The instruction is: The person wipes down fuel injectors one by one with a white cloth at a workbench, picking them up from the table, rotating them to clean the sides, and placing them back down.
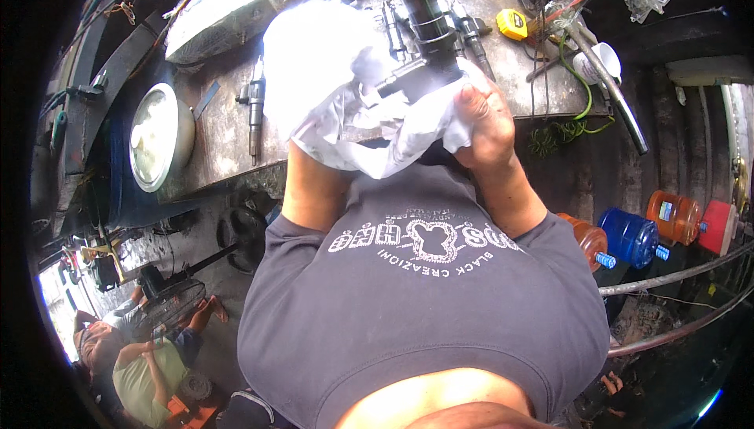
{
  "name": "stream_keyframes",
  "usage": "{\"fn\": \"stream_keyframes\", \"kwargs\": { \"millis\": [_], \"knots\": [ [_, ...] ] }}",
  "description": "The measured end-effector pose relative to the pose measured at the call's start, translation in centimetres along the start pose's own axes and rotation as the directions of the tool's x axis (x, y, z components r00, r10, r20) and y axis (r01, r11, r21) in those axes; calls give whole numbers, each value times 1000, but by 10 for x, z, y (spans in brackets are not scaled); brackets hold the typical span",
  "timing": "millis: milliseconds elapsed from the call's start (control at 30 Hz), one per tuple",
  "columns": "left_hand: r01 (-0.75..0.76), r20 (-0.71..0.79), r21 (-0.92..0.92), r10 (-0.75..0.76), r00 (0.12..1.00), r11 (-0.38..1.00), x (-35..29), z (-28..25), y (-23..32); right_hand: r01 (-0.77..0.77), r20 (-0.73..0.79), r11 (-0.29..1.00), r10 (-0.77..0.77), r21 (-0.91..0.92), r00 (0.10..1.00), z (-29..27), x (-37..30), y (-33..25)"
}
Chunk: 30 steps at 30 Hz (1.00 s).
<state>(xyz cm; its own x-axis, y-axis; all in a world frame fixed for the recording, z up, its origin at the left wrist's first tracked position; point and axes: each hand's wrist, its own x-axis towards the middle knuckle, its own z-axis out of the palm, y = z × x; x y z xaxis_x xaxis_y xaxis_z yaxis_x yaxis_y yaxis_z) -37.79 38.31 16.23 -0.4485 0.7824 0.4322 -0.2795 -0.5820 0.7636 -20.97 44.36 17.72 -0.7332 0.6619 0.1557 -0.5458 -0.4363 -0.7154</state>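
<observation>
A white cloth (385,146) is bunched in front of my chest at the near edge of the bench, partly washed out by glare. My right hand (491,123) is closed on its right side, thumb on top. My left forearm (314,189) reaches under the cloth, which hides the left hand's fingers. Out of the folds rises a dark, stepped cylindrical metal part (430,17) with a block-like lower end against the cloth. Behind it lie slim metal injectors, one to the left (394,32) and another to the right (475,40).
Another injector (255,111) lies toward the bench's left, near a white enamel bowl (161,138). A yellow tape measure (511,24), white cup (601,62) and metal pipe (616,91) are right. Water jugs (628,237) stand below; two people (145,382) sit by a fan (177,303).
</observation>
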Motion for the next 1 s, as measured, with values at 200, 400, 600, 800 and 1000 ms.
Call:
{"fn": "stream_keyframes", "kwargs": {
  "millis": [200, 400, 600, 800, 1000],
  "knots": [
    [-365, 310, 912, 266, 913, 190, 2, 2, 2, -221, 59, 905, 214, 363, 975, -11, -10, 14],
    [-292, 189, 844, 260, 947, 450, -5, -2, 7, -234, 142, 870, 190, 433, 971, 1, -9, 9],
    [-195, 146, 595, 133, 980, 780, -23, -7, -4, -269, 181, 794, 202, 544, 962, -27, -8, 28],
    [-219, 277, 577, 64, 959, 787, -35, -13, 0, -244, 342, 766, 34, 595, 939, -13, -2, 26],
    [-294, 377, 627, 49, 925, 721, -48, -2, 4, -129, 92, 875, 97, 467, 991, -18, -10, 25]
  ]
}}
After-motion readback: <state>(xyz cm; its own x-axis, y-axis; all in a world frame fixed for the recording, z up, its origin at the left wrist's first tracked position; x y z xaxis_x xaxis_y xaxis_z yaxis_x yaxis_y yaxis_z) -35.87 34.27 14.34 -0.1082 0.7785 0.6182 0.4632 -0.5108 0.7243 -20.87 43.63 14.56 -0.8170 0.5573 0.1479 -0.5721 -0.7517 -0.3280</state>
